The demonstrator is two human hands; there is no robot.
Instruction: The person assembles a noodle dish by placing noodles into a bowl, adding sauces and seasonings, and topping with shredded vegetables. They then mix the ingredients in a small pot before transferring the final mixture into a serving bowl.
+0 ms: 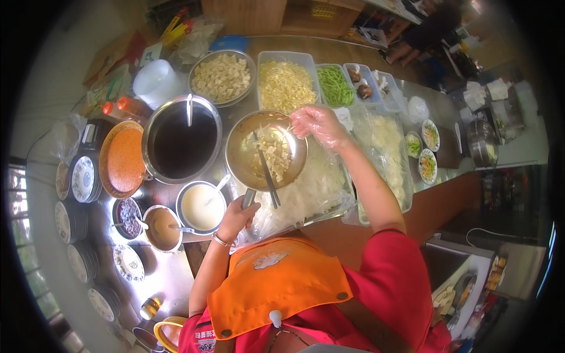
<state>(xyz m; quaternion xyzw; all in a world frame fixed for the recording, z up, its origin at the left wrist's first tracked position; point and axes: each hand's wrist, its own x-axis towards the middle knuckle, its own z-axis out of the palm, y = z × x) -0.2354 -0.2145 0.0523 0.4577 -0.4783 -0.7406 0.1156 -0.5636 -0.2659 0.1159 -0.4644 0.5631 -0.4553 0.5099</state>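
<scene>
A steel frying pan [238, 165] is held by its handle in my left hand [240, 216], which wears a bracelet at the wrist. Cubed pale food and bean sprouts [282, 152] lie in the pan, and a pair of dark chopsticks [267, 172] rests across them, sticking out over the near rim. My right hand [318, 125], in a clear plastic glove, is at the pan's right rim with its fingertips together around a few pale strands that look like sprouts. Just beyond it stands a plastic tub [287, 55] of bean sprouts [287, 84].
Left of the pan stand a steel bowl of dark liquid [181, 141], an orange sauce bowl [121, 159] and a white sauce bowl [201, 207]. Tofu-like cubes [223, 77] and green vegetable strips [334, 86] are behind. Bagged pale noodles [309, 189] lie below the pan; a person [426, 35] stands far off.
</scene>
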